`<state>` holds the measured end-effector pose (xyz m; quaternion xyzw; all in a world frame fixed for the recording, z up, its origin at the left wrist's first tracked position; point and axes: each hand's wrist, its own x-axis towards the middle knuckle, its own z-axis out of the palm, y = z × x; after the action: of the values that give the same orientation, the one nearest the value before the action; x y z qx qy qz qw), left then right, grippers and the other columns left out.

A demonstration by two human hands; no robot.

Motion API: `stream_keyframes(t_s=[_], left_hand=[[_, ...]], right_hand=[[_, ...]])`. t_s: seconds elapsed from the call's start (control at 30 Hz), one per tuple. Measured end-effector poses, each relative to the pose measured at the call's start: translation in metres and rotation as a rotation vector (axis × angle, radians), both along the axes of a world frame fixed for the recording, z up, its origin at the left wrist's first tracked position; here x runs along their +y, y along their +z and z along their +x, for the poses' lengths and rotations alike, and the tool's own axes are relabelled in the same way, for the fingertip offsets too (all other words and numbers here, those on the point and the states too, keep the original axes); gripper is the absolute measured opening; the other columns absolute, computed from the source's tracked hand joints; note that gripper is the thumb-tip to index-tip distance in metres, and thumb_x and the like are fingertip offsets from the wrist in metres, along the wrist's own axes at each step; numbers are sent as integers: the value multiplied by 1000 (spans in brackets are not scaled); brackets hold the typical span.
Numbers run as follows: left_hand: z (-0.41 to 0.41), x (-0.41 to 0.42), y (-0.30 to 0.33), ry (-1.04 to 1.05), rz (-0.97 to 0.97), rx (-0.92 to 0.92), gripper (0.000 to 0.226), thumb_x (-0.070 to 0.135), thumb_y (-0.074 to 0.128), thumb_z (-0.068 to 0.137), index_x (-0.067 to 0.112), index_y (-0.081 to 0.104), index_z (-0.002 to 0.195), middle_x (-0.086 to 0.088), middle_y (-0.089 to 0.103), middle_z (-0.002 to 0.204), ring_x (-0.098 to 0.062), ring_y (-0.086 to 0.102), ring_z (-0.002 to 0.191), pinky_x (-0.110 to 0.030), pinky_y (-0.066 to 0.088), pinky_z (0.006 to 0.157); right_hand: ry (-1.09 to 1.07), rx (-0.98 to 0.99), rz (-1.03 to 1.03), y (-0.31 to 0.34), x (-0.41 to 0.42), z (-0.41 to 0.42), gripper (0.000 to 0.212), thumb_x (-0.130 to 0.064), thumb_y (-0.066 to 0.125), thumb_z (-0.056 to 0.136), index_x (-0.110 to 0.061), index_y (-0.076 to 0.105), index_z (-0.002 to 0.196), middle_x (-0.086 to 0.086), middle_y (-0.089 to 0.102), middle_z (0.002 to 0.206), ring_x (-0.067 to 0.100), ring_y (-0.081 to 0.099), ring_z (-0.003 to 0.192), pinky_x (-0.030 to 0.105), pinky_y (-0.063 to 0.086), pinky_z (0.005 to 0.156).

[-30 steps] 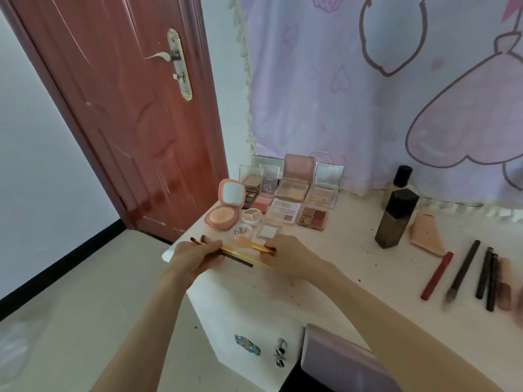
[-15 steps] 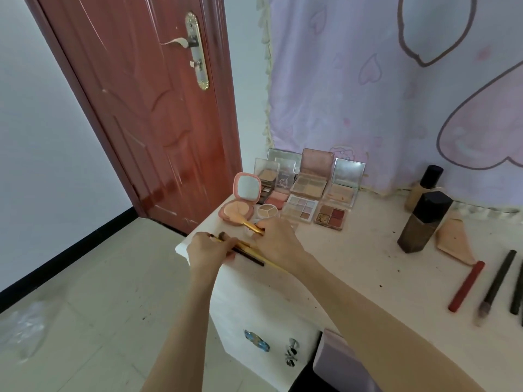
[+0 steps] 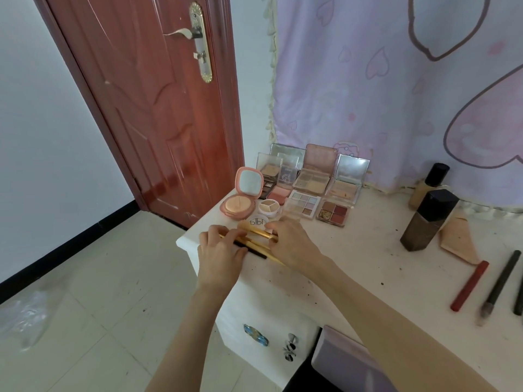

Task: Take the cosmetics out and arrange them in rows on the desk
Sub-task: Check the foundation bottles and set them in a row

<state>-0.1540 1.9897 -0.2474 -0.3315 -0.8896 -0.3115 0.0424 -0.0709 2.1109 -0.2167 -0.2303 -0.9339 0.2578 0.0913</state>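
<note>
Several thin gold and black makeup brushes (image 3: 256, 240) lie side by side near the left corner of the white desk (image 3: 353, 267). My left hand (image 3: 220, 250) rests on their left ends with fingers curled over them. My right hand (image 3: 291, 241) covers their right ends, fingertips touching the handles. Just behind stand rows of open eyeshadow palettes (image 3: 312, 179), a pink round compact (image 3: 240, 203) and a small round pan (image 3: 268, 206).
A dark square bottle (image 3: 428, 222), a second bottle (image 3: 430, 185) and a beige sponge (image 3: 458, 240) stand at right. A red stick (image 3: 469, 285) and dark pencils (image 3: 501, 284) lie farther right. A red door (image 3: 158, 108) is at left, a purple pouch (image 3: 351, 363) below.
Both hands have lowered the brushes onto the desk and pressed them together. The camera view has shifted so the desk sits lower and to the right.
</note>
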Motion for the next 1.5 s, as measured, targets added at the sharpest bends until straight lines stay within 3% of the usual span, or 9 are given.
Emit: stream_keyframes(t_s=[0.13, 0.37, 0.5, 0.63, 0.8, 1.0, 1.2, 1.33, 1.5], left_hand=[[-3, -3, -7, -42, 61, 14, 22, 17, 65, 84, 18, 68, 106, -10, 49, 114, -27, 38, 107, -28, 30, 93], [-6, -1, -19, -69, 137, 130, 19, 16, 73, 77, 15, 71, 96, -9, 55, 102, -28, 46, 97, -38, 40, 81], [-9, 1, -27, -110, 162, 219, 13, 20, 71, 77, 17, 71, 89, -6, 58, 95, -23, 49, 91, -38, 42, 72], [-10, 3, -30, -181, 216, 250, 30, 30, 50, 82, 12, 72, 91, -8, 59, 94, -17, 45, 90, -38, 49, 75], [-6, -2, -35, -224, 207, 265, 25, 20, 55, 85, 8, 71, 100, -10, 58, 101, -17, 47, 92, -34, 54, 74], [3, -10, -35, -261, 148, 304, 41, 29, 40, 92, 5, 65, 113, -11, 54, 113, -22, 50, 97, -30, 46, 85], [12, -17, -41, -277, 123, 259, 48, 32, 31, 96, 4, 53, 128, -12, 47, 134, -25, 44, 124, -32, 38, 100], [12, -21, -42, -198, 186, 305, 40, 24, 36, 94, 2, 62, 115, -12, 57, 120, -22, 48, 115, -44, 43, 99], [10, -22, -45, -193, 150, 325, 41, 26, 36, 93, 4, 65, 112, -12, 60, 113, -21, 49, 110, -45, 40, 103]], right_hand=[[-40, 12, 31, -5, 0, -3, 30, -10, 52, 89, -11, 56, 119, 6, 60, 117, 23, 53, 107, 36, 45, 90], [18, 104, 70, -12, 4, 15, 25, -13, 48, 94, -11, 67, 111, 3, 59, 116, 21, 50, 108, 28, 37, 89], [69, 84, 139, -21, 9, 47, 34, -22, 39, 100, -18, 56, 129, -2, 49, 138, 16, 43, 125, 19, 27, 102], [203, -106, 212, -33, 6, 59, 75, -57, -1, 87, -19, 17, 149, -5, 16, 157, 9, 9, 144, 19, -6, 112], [236, -203, 301, -41, 10, 50, 106, -65, -32, 60, -19, 1, 150, -6, 0, 158, 6, -7, 144, 26, -12, 113], [257, -236, 269, -33, 7, 47, 77, -58, -9, 82, -21, 0, 150, -10, -3, 157, 4, -9, 143, 27, -13, 114], [259, -198, 273, -36, 9, 48, 95, -60, -22, 66, -21, -1, 150, -10, -3, 157, 3, -9, 143, 25, -13, 113], [268, -194, 265, -37, 12, 51, 93, -60, -21, 68, -22, 1, 149, -11, -1, 157, 3, -8, 143, 25, -13, 114], [279, -238, 287, -34, 11, 51, 52, -41, 7, 101, -23, 2, 150, -10, -2, 157, 5, -7, 144, 27, -10, 116]])
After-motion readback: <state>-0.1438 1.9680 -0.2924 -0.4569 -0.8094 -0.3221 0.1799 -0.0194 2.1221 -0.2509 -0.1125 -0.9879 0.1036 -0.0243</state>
